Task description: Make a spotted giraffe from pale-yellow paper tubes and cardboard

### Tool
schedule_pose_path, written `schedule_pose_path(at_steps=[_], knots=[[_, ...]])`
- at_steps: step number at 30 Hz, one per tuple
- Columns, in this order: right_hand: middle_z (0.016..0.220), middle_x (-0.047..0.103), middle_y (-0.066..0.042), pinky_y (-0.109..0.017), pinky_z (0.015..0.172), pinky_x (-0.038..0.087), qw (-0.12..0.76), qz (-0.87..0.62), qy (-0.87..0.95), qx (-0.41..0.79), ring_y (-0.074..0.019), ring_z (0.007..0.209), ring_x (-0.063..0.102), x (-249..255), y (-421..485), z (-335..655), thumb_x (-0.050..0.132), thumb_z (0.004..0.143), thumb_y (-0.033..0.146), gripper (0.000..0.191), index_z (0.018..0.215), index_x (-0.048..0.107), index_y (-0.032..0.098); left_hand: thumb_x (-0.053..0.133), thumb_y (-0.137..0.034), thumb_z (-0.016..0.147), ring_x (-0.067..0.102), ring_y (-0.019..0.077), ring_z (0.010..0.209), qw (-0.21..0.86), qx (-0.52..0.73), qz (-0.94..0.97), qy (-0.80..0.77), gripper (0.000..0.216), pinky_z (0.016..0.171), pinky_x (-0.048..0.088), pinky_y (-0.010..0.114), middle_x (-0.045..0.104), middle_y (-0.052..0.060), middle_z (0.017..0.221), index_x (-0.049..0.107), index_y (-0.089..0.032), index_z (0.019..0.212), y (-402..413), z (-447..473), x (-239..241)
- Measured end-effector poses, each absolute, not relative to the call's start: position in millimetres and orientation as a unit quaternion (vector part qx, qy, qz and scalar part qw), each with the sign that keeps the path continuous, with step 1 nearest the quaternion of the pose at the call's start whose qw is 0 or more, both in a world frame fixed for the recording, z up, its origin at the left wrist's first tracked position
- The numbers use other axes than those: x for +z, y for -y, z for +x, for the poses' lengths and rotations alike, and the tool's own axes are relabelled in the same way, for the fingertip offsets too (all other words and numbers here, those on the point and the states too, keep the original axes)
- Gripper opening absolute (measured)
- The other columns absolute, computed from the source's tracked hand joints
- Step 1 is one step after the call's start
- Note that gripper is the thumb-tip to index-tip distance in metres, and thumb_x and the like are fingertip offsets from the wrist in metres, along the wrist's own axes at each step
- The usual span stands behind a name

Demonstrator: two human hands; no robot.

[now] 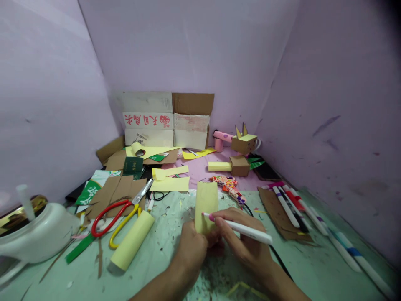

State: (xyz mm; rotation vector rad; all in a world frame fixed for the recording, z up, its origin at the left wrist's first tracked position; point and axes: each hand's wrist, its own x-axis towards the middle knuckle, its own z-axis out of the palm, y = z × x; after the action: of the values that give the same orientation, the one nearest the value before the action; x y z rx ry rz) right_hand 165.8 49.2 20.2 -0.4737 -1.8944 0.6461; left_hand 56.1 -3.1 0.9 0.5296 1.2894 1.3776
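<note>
My left hand (191, 246) is closed round the lower end of an upright yellow paper-covered tube (206, 204), low in the middle of the view. My right hand (242, 240) grips a white marker with a pink tip (241, 229). The pink tip touches the tube's right side. Both hands rest just above the green work mat (163, 246).
A second yellow roll (133, 245) and red-and-yellow scissors (120, 215) lie left of my hands. Several markers (291, 207) sit on cardboard at the right. Cardboard scraps, yellow paper strips, small cardboard box figures (243, 144) and a flattened carton (167, 121) fill the back. A white glue bottle (37, 234) stands far left.
</note>
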Motion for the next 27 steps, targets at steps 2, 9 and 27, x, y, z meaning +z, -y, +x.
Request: schedule_pose_path(at_steps=[2,9,27], knots=[[0.065,0.072,-0.002,-0.022,0.055,0.05,0.503,-0.214,0.789,0.28,-0.0133,0.056,0.065,20.6,-49.3,167.1,0.059,0.086,0.016,0.016,0.076,0.071,0.017,0.079,-0.026,0.057,0.057,0.0168,0.058,0.562,0.582,0.222,-0.544,0.024,0.056,0.052,0.03,0.062,0.003,0.061,0.067,-0.012,0.072,3.8,55.8,2.9],[0.062,0.068,0.0,-0.025,0.057,0.05,0.523,-0.287,0.749,0.287,-0.0136,0.053,0.062,16.3,-54.0,170.3,0.058,0.087,0.021,0.019,0.071,0.068,0.018,0.078,-0.025,0.053,0.058,0.0171,0.054,0.57,0.573,0.203,-0.552,0.023,0.052,0.051,0.028,0.063,0.003,0.058,0.066,-0.012,0.067,4.3,55.6,3.4],[0.078,0.073,-0.003,-0.032,0.067,0.055,0.568,-0.385,0.59,0.424,-0.0178,0.067,0.067,11.2,-58.6,170.3,0.058,0.088,0.042,0.026,0.103,0.067,0.023,0.082,-0.028,0.048,0.062,0.0172,0.054,0.612,0.581,0.183,-0.504,0.039,0.05,0.052,0.027,0.067,0.006,0.063,0.065,-0.009,0.078,4.5,50.0,6.9]])
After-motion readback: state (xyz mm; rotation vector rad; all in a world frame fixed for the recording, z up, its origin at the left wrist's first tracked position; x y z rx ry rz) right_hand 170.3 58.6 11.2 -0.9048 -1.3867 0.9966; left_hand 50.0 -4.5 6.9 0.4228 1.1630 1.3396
